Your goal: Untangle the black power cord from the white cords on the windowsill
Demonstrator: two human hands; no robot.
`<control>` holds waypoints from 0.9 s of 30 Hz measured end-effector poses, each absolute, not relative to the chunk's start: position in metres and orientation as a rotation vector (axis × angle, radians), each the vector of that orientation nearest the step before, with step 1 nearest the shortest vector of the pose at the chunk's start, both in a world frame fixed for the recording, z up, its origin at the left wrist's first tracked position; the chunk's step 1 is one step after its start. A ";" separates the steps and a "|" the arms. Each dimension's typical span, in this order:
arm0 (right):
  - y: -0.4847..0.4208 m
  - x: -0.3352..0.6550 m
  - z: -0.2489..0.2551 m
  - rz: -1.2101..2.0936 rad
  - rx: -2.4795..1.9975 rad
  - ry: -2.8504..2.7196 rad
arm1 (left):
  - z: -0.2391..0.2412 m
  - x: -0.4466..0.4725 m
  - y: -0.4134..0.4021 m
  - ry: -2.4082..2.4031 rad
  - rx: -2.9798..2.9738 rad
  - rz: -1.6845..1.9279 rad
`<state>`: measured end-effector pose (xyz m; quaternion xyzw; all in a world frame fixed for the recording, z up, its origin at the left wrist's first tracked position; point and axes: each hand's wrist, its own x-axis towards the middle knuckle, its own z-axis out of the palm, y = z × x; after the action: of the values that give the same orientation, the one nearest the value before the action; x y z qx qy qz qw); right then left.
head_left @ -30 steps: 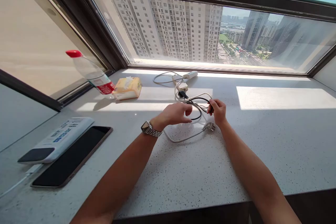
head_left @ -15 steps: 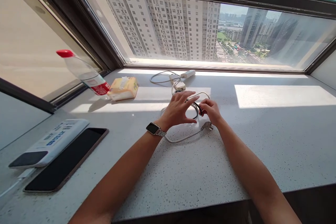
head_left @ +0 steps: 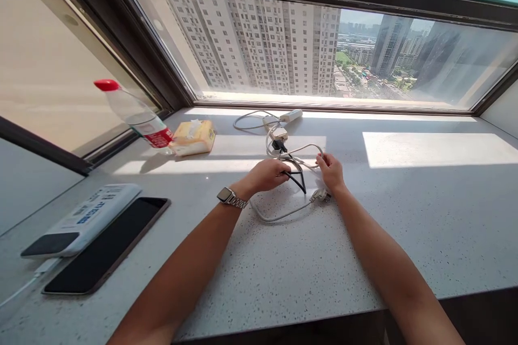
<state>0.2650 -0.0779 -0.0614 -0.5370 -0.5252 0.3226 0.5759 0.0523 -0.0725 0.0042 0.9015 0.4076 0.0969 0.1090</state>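
Observation:
My left hand (head_left: 267,174) is closed on a black cable (head_left: 298,181), which loops out to the right of its fingers. At the far end this cable runs toward a black plug (head_left: 278,145) beside a white socket block (head_left: 279,133). With thumb and fingers pinched, my right hand (head_left: 331,170) grips a white cable (head_left: 301,147) at its bend. Below the right hand lies a grey three-pin plug (head_left: 321,195), its thick grey cord (head_left: 279,218) curving left under my left wrist.
Near the window lie a white adapter (head_left: 291,115) and looped cord. To the left stand a tissue pack (head_left: 195,137) and a tilted-looking bottle (head_left: 140,116) with a red cap. A white power bank (head_left: 87,215) and a phone (head_left: 109,245) rest on the speckled counter (head_left: 283,280).
My left hand has closed from spread fingers onto the black cable and lowered slightly left. My right hand has left the black cable and moved slightly right, now pinching the white cable.

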 end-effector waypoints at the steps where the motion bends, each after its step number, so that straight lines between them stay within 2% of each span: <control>1: -0.077 0.265 -0.063 0.786 -1.246 -1.228 | 0.006 0.048 -0.070 1.181 2.587 0.369; 5: -0.076 0.265 -0.065 0.839 -1.230 -1.181 | 0.012 0.031 -0.064 1.165 2.300 0.689; 8: -0.075 0.264 -0.066 0.873 -1.221 -1.139 | 0.015 0.022 -0.061 1.157 2.188 0.775; 14: -0.075 0.264 -0.064 0.901 -1.229 -1.062 | 0.024 0.007 -0.058 0.970 2.177 0.655; 20: -0.079 0.267 -0.061 0.942 -1.223 -1.064 | 0.027 0.005 -0.061 0.893 2.048 0.756; 27: -0.082 0.254 -0.053 0.997 -0.980 -1.126 | 0.024 0.031 -0.069 0.809 2.235 0.415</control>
<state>0.2541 -0.0818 -0.0535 -0.4267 -0.4904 0.4342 0.6236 0.0314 -0.0687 0.0235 0.8655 0.3132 0.1608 0.3562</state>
